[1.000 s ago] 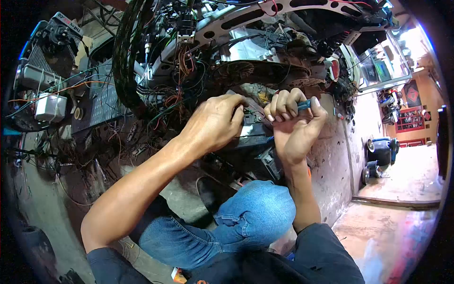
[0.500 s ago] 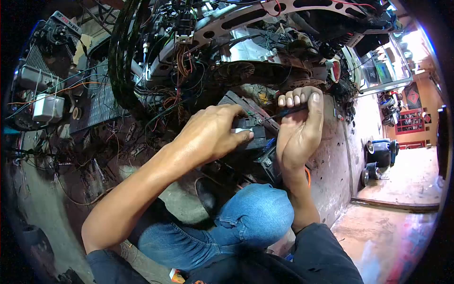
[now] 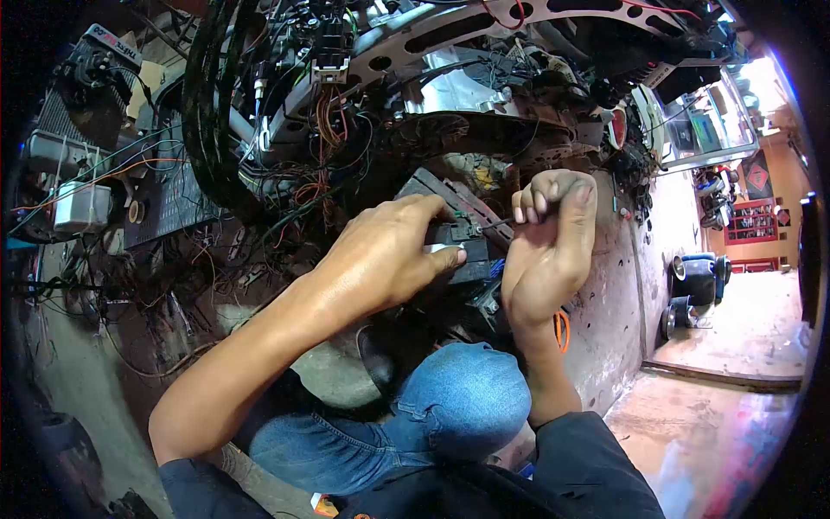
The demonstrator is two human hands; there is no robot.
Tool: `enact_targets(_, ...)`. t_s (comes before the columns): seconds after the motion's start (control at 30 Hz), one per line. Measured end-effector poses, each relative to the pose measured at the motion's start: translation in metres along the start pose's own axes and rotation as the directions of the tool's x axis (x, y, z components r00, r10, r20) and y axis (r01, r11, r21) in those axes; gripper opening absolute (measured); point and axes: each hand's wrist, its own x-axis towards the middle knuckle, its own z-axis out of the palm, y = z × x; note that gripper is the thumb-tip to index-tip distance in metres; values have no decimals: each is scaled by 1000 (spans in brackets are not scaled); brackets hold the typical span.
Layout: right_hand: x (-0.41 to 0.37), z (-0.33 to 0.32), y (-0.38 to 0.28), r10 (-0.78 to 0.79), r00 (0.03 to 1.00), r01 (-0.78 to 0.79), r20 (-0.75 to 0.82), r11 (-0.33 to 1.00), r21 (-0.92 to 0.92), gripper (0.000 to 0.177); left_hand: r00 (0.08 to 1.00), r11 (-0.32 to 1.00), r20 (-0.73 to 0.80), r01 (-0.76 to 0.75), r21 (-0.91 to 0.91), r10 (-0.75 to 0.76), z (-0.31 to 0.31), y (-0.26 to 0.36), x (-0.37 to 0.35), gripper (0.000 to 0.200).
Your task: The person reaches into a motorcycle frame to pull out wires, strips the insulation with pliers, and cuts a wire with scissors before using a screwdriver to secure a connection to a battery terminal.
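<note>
My left hand [image 3: 389, 251] is closed on a dark block-shaped part [image 3: 469, 255], its thumb pressed on the near side. Greenish bits show on the top of the block. My right hand [image 3: 553, 242] is curled to the right of it, fingers bent round a thin dark tool [image 3: 499, 226] whose shaft points left at the block. The tool's handle is hidden in the fingers. Behind the block lies a grey slotted bar [image 3: 424, 183].
A motorcycle frame [image 3: 415, 39] with hanging wires [image 3: 328, 121] spans the top. A radiator [image 3: 73, 112] and a white container [image 3: 82, 203] stand at left. My jeans-clad knee [image 3: 471, 389] is below the hands. Black containers [image 3: 699, 278] stand at far right.
My right hand's fingers have curled further inward, and its thumb has shifted slightly right and down. My left hand keeps its hold on the block. The view has shifted a little.
</note>
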Motion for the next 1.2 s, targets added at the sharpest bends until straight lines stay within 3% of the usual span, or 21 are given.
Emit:
enact_targets(0.03,6,2,0,26,999,-23,-37,997,67,32,1000,1000,9,8,-4,-7,-2,2,0,53)
enact_targets(0.13,23,-4,-3,86,957,-153,278,962,227,38,1000,1000,-1,0,-15,0,0,1,-1,53)
enact_targets(0.17,22,3,-4,194,961,-230,200,956,180,43,1000,1000,-12,-13,-15,13,0,0,0,53)
enact_targets(0.27,32,-16,-5,302,809,-463,505,856,229,45,1000,1000,17,-1,-10,1,-3,1,0,53)
enact_targets(0.37,44,-33,-3,252,755,-418,606,897,147,44,1000,999,13,-18,-27,18,1,-5,1,54)
enact_targets(0.43,42,-28,-14,199,847,-77,493,963,-258,42,1000,1000,21,-4,-24,4,-1,-3,0,54)
enact_targets(0.47,45,-26,-29,247,831,31,498,874,-485,38,1000,1000,26,5,-24,-4,-1,-2,-1,54)
enact_targets(0.53,50,-18,-62,341,793,292,505,514,-807,34,999,1000,30,-15,-24,16,0,-3,0,53)
enact_targets(0.6,47,2,-91,621,727,182,292,236,-954,30,999,999,18,-46,-12,47,1,-4,0,52)
enact_targets(0.63,49,4,-97,642,682,219,349,277,-936,24,998,998,1,-63,-3,63,3,-7,0,52)
enact_targets(0.7,50,-4,-83,347,648,564,678,379,-734,22,997,997,-16,-76,10,76,3,-8,-1,52)
enact_targets(0.8,54,-3,-87,382,590,645,711,306,-700,21,998,997,-10,-69,19,70,1,-5,-3,54)
enact_targets(0.87,55,8,-102,656,622,487,428,104,-867,23,997,997,2,-71,14,71,0,-5,-3,55)
enact_targets(0.9,57,4,-97,658,626,494,418,81,-866,25,998,997,1,-69,21,69,1,-5,-3,55)
enact_targets(0.97,54,-5,-85,482,612,532,626,335,-778,27,998,997,-3,-64,40,65,2,-6,-2,56)
enact_targets(1.07,50,-3,-80,357,607,596,710,386,-704,24,996,996,-5,-84,20,84,3,-10,-1,57)
enact_targets(1.17,49,6,-97,635,633,455,442,156,-877,22,997,996,3,-76,44,76,2,-10,-1,58)
enact_targets(1.2,48,4,-94,569,636,471,522,250,-846,23,997,996,10,-77,39,77,2,-9,-1,59)
